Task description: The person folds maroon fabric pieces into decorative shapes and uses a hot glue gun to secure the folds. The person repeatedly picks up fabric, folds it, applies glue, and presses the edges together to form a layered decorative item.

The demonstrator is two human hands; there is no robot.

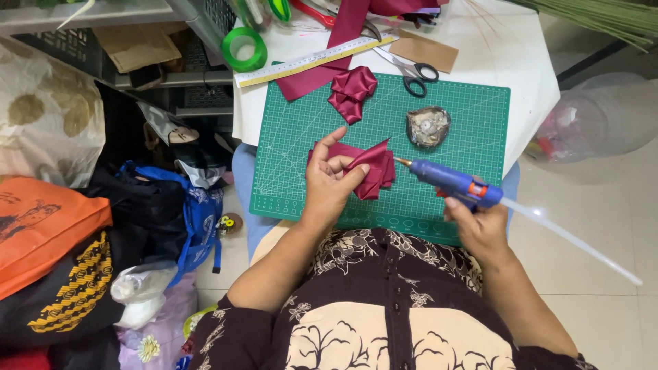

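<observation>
Both hands are busy over one green cutting mat (301,137) on the counter (521,82): the left hand (330,179) pinches one folded maroon ribbon piece (373,171), the right hand (480,223) grips one blue glue gun (452,181). One finished ribbon bow (351,92), one pair of scissors (411,72) and one ruler (315,60) lie beyond.

An orange bag (48,229) with a dark printed picture lies at the near left, on a black bag with yellow patterned print (72,298). Just right of these sits a knotted clear plastic bag (140,288) of white stuff. At the far left lies flat brown cardboard (137,46), and a small brown card piece (425,51) rests on the bench at the far side. No screens or signs show.
</observation>
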